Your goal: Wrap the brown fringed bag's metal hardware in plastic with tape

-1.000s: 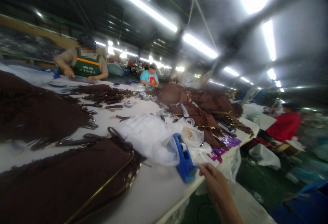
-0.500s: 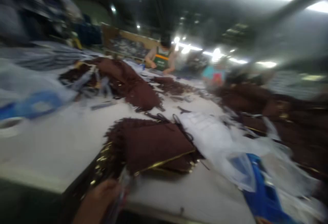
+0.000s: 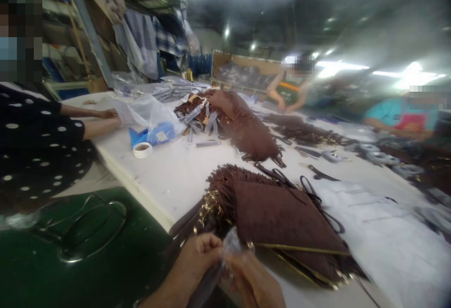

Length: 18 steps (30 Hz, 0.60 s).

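Note:
My left hand (image 3: 197, 261) and my right hand (image 3: 252, 282) meet at the bottom middle of the view, both pinching a small piece of clear plastic or tape (image 3: 230, 244) at the near corner of a brown fringed suede bag (image 3: 278, 218). The bag lies flat on the white table (image 3: 169, 181) with a gold chain (image 3: 209, 204) and dark straps at its edge. My fingers are curled and partly blurred.
A second brown fringed bag (image 3: 243, 129) with grey tags lies farther back. A person in a dotted black top (image 3: 38, 143) works at the left, near a tape roll (image 3: 143, 150) and blue packet (image 3: 153, 134). Two more people sit across the table. White plastic sheets (image 3: 380, 232) lie on the right.
My view has swung left from the blue tape dispenser to the near table edge. My right hand left the dispenser and joined my left hand at the bag's corner.

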{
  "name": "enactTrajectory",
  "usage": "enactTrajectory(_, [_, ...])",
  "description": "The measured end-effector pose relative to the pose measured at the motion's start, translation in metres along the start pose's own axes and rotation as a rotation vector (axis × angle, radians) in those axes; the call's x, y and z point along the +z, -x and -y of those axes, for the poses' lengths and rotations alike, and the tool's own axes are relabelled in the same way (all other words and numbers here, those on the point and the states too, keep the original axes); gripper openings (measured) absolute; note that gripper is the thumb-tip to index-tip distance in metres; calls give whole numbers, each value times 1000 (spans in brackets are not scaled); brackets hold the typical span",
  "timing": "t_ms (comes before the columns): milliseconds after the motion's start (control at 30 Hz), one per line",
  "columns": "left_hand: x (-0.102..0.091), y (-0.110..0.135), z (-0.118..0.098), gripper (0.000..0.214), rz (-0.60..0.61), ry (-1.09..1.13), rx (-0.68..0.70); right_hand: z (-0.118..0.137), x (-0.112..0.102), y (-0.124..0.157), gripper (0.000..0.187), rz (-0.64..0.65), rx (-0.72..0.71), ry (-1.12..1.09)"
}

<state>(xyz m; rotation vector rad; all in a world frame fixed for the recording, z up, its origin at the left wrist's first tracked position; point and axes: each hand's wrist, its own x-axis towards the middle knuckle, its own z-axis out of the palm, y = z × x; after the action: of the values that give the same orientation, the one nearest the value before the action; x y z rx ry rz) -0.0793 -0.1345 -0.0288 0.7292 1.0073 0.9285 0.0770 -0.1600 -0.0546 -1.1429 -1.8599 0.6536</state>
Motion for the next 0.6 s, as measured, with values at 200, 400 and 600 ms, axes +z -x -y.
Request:
enactTrajectory(200, [-9,-7,-2,34,50,-56,-29,-4,2,-10,37,15,-23,126])
enactTrajectory(400, [-15,-15,7,35,99,-39,49,-9,7,-14,51,35,-31,374])
enactTrajectory(600, [-15,-13,9,29,78,-53,93,-9,12,-14,46,42,-38,605])
